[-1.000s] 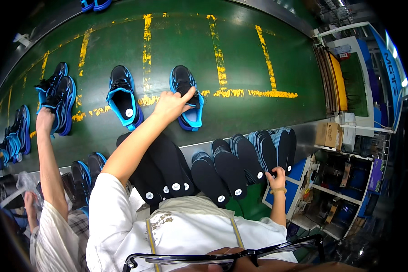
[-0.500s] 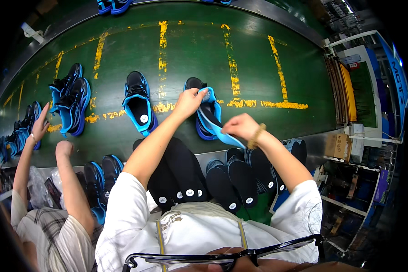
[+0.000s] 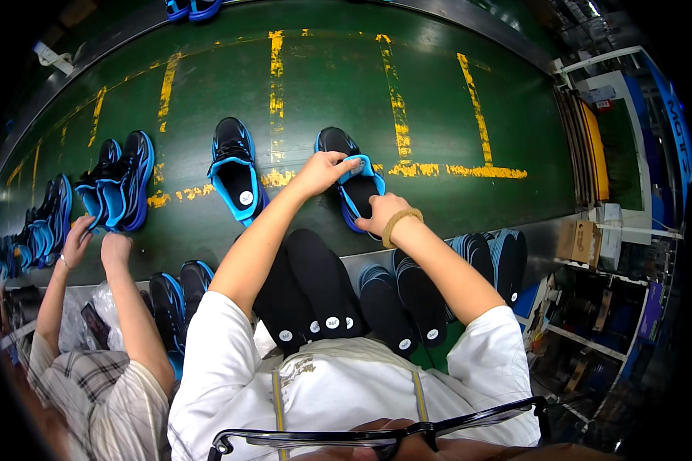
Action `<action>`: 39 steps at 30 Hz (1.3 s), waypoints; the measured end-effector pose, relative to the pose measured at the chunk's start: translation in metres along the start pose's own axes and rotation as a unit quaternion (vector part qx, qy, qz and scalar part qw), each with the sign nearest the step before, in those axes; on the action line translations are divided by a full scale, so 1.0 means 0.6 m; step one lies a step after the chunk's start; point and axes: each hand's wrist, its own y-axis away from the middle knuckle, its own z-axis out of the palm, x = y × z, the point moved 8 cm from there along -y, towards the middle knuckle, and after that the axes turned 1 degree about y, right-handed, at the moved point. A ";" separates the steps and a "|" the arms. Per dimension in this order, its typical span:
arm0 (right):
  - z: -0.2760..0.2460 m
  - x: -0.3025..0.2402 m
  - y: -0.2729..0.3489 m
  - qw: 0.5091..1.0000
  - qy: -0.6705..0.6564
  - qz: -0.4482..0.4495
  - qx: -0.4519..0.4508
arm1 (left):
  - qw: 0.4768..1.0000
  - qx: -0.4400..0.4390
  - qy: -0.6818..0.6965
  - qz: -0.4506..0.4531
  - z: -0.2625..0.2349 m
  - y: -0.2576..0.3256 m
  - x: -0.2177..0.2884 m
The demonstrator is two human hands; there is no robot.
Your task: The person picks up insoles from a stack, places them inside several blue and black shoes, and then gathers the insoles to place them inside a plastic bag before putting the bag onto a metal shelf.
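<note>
Left hand [image 3: 324, 169]: fingers clamped on shoe [image 3: 355, 178] top, near conveyor's [image 3: 469, 100] front edge.
Right hand [image 3: 383, 213]: fingers tucked inside the shoe; grip cannot be told.

Your left hand [image 3: 321, 170] grips the far rim of a black-and-blue shoe [image 3: 354, 180] on the green conveyor belt [image 3: 438, 100], while your right hand [image 3: 383, 215] presses at its near end. Another shoe [image 3: 236, 170] lies just left. Black insoles [image 3: 323, 288] are stacked near you. A co-worker's hands [image 3: 96, 242] reach leftward.
</note>
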 end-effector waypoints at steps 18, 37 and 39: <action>0.068 -0.021 -0.114 0.976 0.131 -0.096 0.145 | 0.997 0.057 -0.049 0.006 0.006 -0.004 -0.011; 0.128 0.011 -0.181 0.958 0.266 -0.087 -0.069 | 0.990 0.119 -0.073 0.024 -0.002 0.012 0.015; 0.139 0.011 -0.183 0.957 0.204 -0.099 -0.179 | 0.970 0.185 -0.146 0.054 -0.004 0.019 0.036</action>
